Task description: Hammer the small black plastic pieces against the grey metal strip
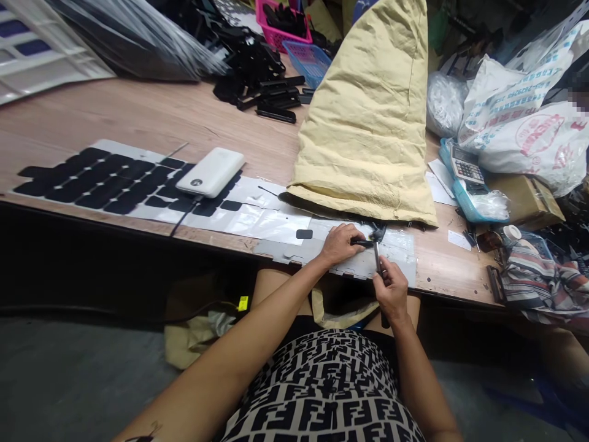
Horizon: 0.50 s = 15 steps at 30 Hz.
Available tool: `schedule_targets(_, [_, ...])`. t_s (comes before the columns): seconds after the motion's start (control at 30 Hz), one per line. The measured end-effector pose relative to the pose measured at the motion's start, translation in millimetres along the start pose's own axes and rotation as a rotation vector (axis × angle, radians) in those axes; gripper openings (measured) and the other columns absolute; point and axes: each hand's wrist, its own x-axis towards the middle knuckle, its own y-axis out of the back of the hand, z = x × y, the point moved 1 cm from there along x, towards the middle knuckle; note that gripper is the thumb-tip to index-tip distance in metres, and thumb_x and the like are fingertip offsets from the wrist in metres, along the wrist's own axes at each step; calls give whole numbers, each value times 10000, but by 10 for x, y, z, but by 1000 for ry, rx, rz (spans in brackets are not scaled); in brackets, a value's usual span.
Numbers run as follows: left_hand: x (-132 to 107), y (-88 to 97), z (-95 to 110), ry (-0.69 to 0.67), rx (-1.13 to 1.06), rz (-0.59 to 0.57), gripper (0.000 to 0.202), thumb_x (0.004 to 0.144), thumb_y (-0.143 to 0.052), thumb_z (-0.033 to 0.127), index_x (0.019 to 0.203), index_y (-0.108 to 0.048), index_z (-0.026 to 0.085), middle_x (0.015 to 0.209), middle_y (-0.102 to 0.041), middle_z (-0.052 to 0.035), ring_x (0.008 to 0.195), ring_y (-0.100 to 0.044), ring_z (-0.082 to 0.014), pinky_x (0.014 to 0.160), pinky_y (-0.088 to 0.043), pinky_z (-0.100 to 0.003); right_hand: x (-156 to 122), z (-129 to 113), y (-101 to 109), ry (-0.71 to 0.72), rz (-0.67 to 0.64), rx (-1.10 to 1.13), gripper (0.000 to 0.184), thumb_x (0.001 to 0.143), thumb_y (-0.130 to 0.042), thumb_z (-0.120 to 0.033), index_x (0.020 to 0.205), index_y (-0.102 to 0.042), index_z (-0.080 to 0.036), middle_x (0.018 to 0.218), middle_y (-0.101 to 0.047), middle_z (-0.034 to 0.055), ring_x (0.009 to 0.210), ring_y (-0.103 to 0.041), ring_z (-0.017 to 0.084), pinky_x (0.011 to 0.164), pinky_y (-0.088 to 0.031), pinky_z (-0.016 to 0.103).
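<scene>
Black block letter Fs, some turned about, repeat all over the pale shirt (317,399) at the near side. Over at the far right, one white plastic bag (490,113) carries blue characters and a string of digits I can't make out from here; just nearer, another white bag (510,147) has red print with a round emblem, too crumpled to read. The calculator's (467,164) key markings are too small.

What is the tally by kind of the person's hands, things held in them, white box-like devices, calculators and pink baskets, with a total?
Hands: 2 (left hand, right hand)
Held things: 2 (black piece, metal-shafted tool)
White box-like device: 1
Calculator: 1
Pink basket: 1
Total: 7
</scene>
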Motion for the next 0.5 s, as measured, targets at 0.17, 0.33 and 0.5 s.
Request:
schedule_targets(0.17, [7,1,-20,-12,11,-22,172,864,-660,368,974,-740,262,965,-682,-24,1022,-592,-248,915,-412,-401,234,277,226,-156,167,37,483,841,-619,-331,1282,-686,-144,967,-663,76,729,-582,153,656,-528,284])
schedule_targets(0.33, [5,0,-23,-22,17,-21,292,991,-461,383,918,-703,237,966,-677,-32,982,-575,-228,880,-384,-387,348,562,257,-303,223,121,546,777,-650,-390,1242,-710,-110,910,-650,63,699,-544,141,671,-521,296])
schedule_targets(0.5, [-2,-30,-48,-19,67,-7,384,1028,-353,387,776,-585,212,901,-642,-38,908,-535,-220,831,-360,-378,317,565,207,-283,208,75,529,783,-641,-378,1240,-719,-124,924,-664,64,679,-535,130,676,-516,290])
